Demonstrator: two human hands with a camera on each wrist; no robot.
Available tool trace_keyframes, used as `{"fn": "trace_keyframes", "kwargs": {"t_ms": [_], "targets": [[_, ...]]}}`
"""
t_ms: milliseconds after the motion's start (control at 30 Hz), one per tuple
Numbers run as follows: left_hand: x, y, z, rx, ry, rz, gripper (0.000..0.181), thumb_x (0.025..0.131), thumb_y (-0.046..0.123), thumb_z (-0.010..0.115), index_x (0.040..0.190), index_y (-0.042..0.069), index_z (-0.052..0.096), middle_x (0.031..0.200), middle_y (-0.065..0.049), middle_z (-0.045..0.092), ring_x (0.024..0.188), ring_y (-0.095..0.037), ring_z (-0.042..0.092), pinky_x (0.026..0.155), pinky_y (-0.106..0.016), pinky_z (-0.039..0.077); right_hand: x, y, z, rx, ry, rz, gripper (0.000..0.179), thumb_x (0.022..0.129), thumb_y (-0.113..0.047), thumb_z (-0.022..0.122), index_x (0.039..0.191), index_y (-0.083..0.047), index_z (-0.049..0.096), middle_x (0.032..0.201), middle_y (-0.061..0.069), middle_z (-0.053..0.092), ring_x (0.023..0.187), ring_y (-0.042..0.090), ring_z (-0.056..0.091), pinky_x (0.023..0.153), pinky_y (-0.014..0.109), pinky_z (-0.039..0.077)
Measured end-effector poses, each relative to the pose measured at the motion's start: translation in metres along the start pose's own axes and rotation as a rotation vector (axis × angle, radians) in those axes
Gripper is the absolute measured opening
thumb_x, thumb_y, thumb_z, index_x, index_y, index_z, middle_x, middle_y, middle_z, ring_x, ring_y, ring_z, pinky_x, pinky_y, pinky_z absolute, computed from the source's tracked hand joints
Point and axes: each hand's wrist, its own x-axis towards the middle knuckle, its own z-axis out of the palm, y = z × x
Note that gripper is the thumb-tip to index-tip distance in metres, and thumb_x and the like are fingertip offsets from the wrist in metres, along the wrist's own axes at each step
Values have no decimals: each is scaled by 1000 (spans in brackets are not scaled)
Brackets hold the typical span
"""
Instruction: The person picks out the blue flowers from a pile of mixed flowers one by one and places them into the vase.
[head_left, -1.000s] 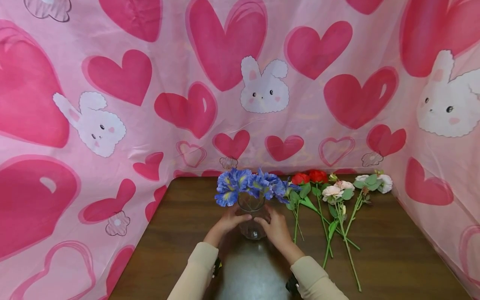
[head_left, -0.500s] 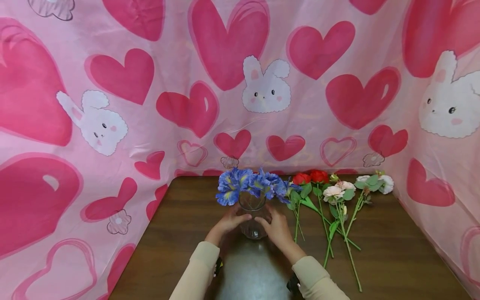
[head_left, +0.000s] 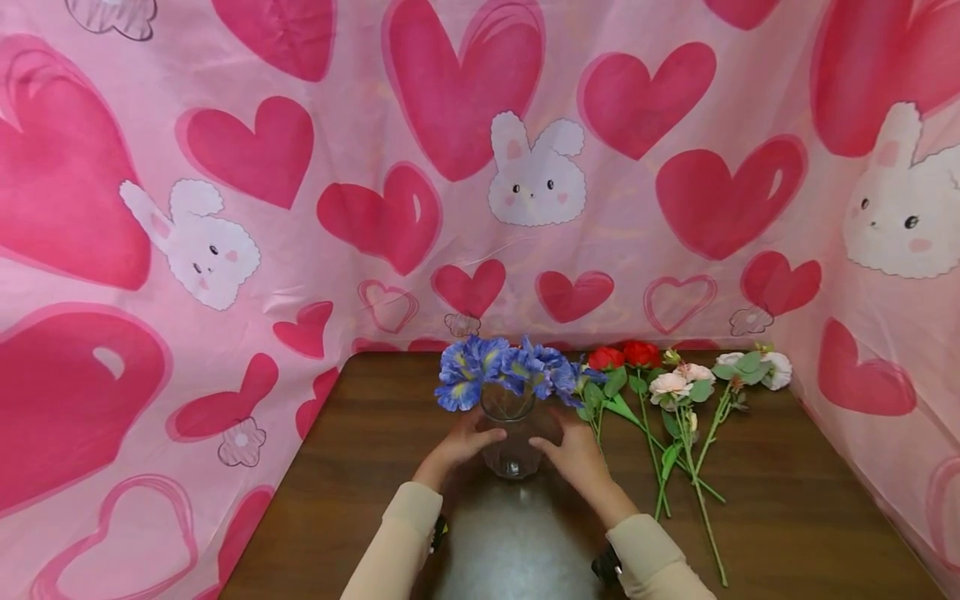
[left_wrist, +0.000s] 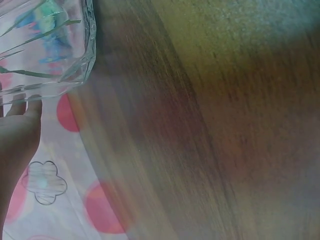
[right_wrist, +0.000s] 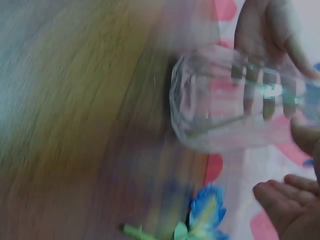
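Note:
A clear glass vase [head_left: 513, 457] stands upright on the table, and green stems show through its wall in the wrist views. Blue irises [head_left: 480, 363] spread over its rim. My left hand [head_left: 462, 445] holds the vase from the left, thumb across the front and fingers around the far side, as the right wrist view shows. On the other side, my right hand [head_left: 579, 454] is spread beside the vase, with a gap between its fingers and the glass [right_wrist: 220, 107]. Another blue iris [right_wrist: 207, 212] lies on the table near the right hand.
To the right on the brown wooden table [head_left: 360, 467] lie red flowers [head_left: 641, 354], pale pink flowers [head_left: 670, 388] and white flowers [head_left: 776, 371], their long green stems crossing toward the front. A pink cloth [head_left: 420, 225] with hearts and rabbits rises behind and at both sides.
My right hand has come off the vase and moved a little to the right. The left hand stays on the glass. The head view has shifted slightly.

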Motion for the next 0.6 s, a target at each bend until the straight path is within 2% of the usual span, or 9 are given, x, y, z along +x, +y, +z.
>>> {"fn": "trace_keyframes", "kwargs": {"t_ms": [167,233,300,367,433,533,600], "targets": [[1,0,-1,9,10,-11,56,92,7,67,140,-7,42,133,-24,52,114,-31,55,92,-39,49,-3,12,-22,-102,-55,234,47,81,-21,79,115,8,64,102,24,68,93,41,64,80,54,50],[1,-1,-1,8,14,-13,55,92,7,67,139,-7,43,132,-25,53,114,-30,55,92,-40,49,-5,18,-29,-138,-74,293,41,82,-20,79,108,8,66,96,21,69,88,39,65,77,53,51],[1,-2,-1,-4,13,-16,54,91,7,67,138,-8,44,129,-25,55,111,-29,57,91,-39,50,-7,24,-33,-185,-97,328,36,81,-20,79,101,7,68,89,18,69,81,38,65,72,52,52],[2,-3,-1,-13,15,-14,52,91,5,68,136,-9,46,125,-24,57,108,-27,59,89,-37,51,-10,30,-35,-214,-130,367,28,81,-21,78,82,5,67,71,10,63,66,30,60,61,45,50],[2,-3,-1,-16,18,-6,50,90,5,68,134,-10,47,122,-23,59,106,-28,60,87,-35,51,-14,34,-35,-235,-164,398,34,82,-21,78,63,-1,58,57,3,49,53,22,49,50,38,42],[2,-3,0,-22,12,12,49,90,3,67,133,-11,47,122,-25,59,107,-33,59,87,-34,51,-20,40,-34,-261,-203,434,50,83,-23,78,50,-10,41,48,-2,33,46,17,37,47,34,34],[2,-3,0,-27,4,21,50,91,2,67,134,-12,46,123,-27,58,110,-37,57,87,-34,51,-24,44,-34,-288,-215,439,51,82,-25,78,49,-11,42,48,0,41,47,21,46,47,38,40]]}}
